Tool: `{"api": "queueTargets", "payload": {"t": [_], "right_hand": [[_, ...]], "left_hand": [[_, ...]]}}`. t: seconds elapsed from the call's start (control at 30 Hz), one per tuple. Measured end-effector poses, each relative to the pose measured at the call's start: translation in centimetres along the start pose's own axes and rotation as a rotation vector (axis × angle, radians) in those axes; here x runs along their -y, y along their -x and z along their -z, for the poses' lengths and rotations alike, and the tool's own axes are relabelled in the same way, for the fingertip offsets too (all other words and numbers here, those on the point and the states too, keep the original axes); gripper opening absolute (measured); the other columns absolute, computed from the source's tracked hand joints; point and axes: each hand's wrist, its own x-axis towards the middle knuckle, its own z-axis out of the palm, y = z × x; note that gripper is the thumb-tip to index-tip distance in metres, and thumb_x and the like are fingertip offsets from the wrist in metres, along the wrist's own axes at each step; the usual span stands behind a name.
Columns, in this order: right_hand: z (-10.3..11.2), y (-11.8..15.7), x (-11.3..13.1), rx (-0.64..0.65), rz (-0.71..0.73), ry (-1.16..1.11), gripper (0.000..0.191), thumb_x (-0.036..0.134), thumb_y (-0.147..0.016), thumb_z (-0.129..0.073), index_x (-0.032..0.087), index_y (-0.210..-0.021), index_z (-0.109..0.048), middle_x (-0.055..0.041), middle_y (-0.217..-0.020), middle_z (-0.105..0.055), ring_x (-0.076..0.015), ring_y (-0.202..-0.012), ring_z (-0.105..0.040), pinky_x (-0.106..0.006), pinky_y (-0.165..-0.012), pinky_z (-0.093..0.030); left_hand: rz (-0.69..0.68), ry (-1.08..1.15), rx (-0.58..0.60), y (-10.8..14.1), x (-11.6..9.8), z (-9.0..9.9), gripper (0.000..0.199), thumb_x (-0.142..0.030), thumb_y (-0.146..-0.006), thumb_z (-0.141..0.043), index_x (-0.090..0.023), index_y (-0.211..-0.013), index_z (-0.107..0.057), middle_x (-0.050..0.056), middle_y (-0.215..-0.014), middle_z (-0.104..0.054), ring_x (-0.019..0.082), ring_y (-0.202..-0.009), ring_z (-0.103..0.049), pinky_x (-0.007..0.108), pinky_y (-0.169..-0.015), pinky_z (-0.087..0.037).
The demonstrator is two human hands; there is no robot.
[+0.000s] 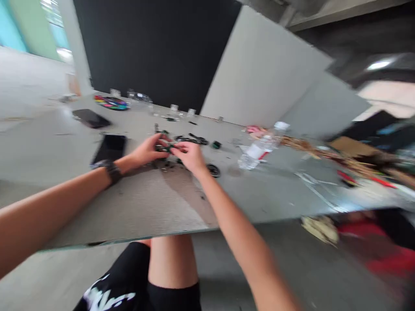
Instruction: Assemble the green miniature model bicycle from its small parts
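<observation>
Over the tabletop my two hands meet at a small dark-green and black part [164,149], whose kind is too blurred to tell. My left hand [152,149] curls around its left side, thumb and fingers closed on it. From the right, my right hand [190,154] pinches at the same part with its fingertips. Just behind the hands lie several black pieces [196,139]. A small dark-green block [216,144] sits to their right, and a round black wheel-like piece [213,170] lies beside my right wrist. Tiny dark bits are scattered below the fingers.
Left of my hands lie a dark phone [110,149] and another black flat device [91,118]. A colourful round palette [111,102] is at the back left. A clear plastic bottle [261,149] stands right, near white cables [319,192]. Upright boards [155,52] edge the table's back.
</observation>
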Motion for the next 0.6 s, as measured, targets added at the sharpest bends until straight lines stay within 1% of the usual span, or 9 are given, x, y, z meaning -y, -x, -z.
{"api": "queueTargets", "payload": {"t": [0.07, 0.13, 0.2, 0.23, 0.27, 0.33, 0.4, 0.47, 0.6], "right_hand": [[-0.1, 0.3, -0.1, 0.038, 0.013, 0.012, 0.018, 0.035, -0.086, -0.078, 0.019, -0.095, -0.076, -0.0062, -0.099, -0.080, -0.0195, -0.090, -0.074, -0.031, -0.083, -0.056], [0.1, 0.1, -0.9, 0.070, 0.009, 0.044, 0.024, 0.042, -0.085, -0.079, 0.022, -0.097, -0.076, -0.0004, -0.094, -0.079, -0.0184, -0.092, -0.074, -0.028, -0.080, -0.055], [0.3, -0.1, -1.7, 0.081, -0.008, 0.075, 0.030, 0.050, -0.083, -0.079, 0.025, -0.100, -0.076, 0.0063, -0.088, -0.077, -0.0176, -0.090, -0.073, -0.025, -0.075, -0.052], [0.4, -0.2, -1.8, 0.094, -0.026, 0.096, 0.029, 0.050, -0.083, -0.078, 0.027, -0.101, -0.076, 0.0085, -0.087, -0.077, -0.0165, -0.091, -0.073, -0.024, -0.073, -0.052], [0.5, -0.2, -1.8, 0.067, -0.044, 0.109, 0.027, 0.048, -0.084, -0.078, 0.028, -0.101, -0.076, 0.0087, -0.087, -0.077, -0.0162, -0.091, -0.073, -0.024, -0.073, -0.051], [0.4, -0.1, -1.6, 0.083, -0.059, 0.090, 0.029, 0.044, -0.082, -0.081, 0.024, -0.102, -0.076, 0.0022, -0.091, -0.078, -0.0175, -0.091, -0.073, -0.026, -0.076, -0.052], [0.3, -0.1, -1.4, 0.091, -0.051, 0.027, 0.027, 0.039, -0.083, -0.081, 0.021, -0.102, -0.075, -0.0019, -0.094, -0.079, -0.0179, -0.090, -0.073, -0.028, -0.078, -0.053], [0.2, -0.3, -1.3, 0.117, -0.058, -0.070, 0.024, 0.034, -0.084, -0.081, 0.020, -0.102, -0.074, -0.0035, -0.095, -0.078, -0.0179, -0.090, -0.073, -0.029, -0.078, -0.054], [0.1, -0.6, -1.0, 0.086, -0.024, -0.155, 0.016, 0.027, -0.082, -0.080, 0.020, -0.093, -0.072, -0.0032, -0.087, -0.077, -0.0171, -0.084, -0.073, -0.030, -0.078, -0.055]], "left_hand": [[0.000, -0.045, 0.005, 0.4, -0.4, 0.0, 0.045, -0.032, -0.067, -0.081, -0.023, -0.108, -0.064, -0.001, -0.097, -0.075, 0.019, -0.088, -0.067, 0.029, -0.074, -0.054], [0.070, -0.148, 0.046, 0.3, -0.1, 0.0, 0.041, -0.043, -0.073, -0.079, -0.031, -0.109, -0.064, -0.011, -0.098, -0.077, 0.019, -0.093, -0.068, 0.030, -0.074, -0.056], [0.102, -0.203, -0.001, 0.1, 0.3, 0.0, 0.036, -0.050, -0.074, -0.076, -0.033, -0.103, -0.065, -0.019, -0.092, -0.076, 0.013, -0.083, -0.068, 0.022, -0.067, -0.052], [0.109, -0.205, -0.024, 0.1, 0.4, 0.0, 0.034, -0.052, -0.076, -0.074, -0.034, -0.102, -0.065, -0.020, -0.088, -0.075, 0.010, -0.078, -0.067, 0.018, -0.066, -0.049], [0.103, -0.182, -0.011, 0.1, 0.5, -0.1, 0.032, -0.052, -0.077, -0.074, -0.034, -0.104, -0.065, -0.021, -0.089, -0.076, 0.009, -0.081, -0.068, 0.017, -0.068, -0.049], [0.110, -0.159, -0.045, 0.2, 0.5, -0.4, 0.031, -0.052, -0.079, -0.075, -0.035, -0.103, -0.066, -0.019, -0.092, -0.077, 0.011, -0.087, -0.071, 0.017, -0.071, -0.051], [0.092, -0.135, -0.082, 0.0, 0.7, -0.5, 0.035, -0.052, -0.075, -0.079, -0.031, -0.100, -0.067, -0.011, -0.091, -0.078, 0.014, -0.087, -0.071, 0.020, -0.070, -0.053], [0.063, -0.085, -0.065, -0.1, 0.8, -0.5, 0.037, -0.046, -0.074, -0.082, -0.027, -0.101, -0.066, -0.005, -0.093, -0.077, 0.018, -0.088, -0.072, 0.024, -0.070, -0.055], [0.013, 0.046, -0.035, -0.3, 0.8, -0.4, 0.034, -0.035, -0.083, -0.076, -0.019, -0.109, -0.061, 0.004, -0.099, -0.073, 0.019, -0.091, -0.070, 0.027, -0.071, -0.053]]}}
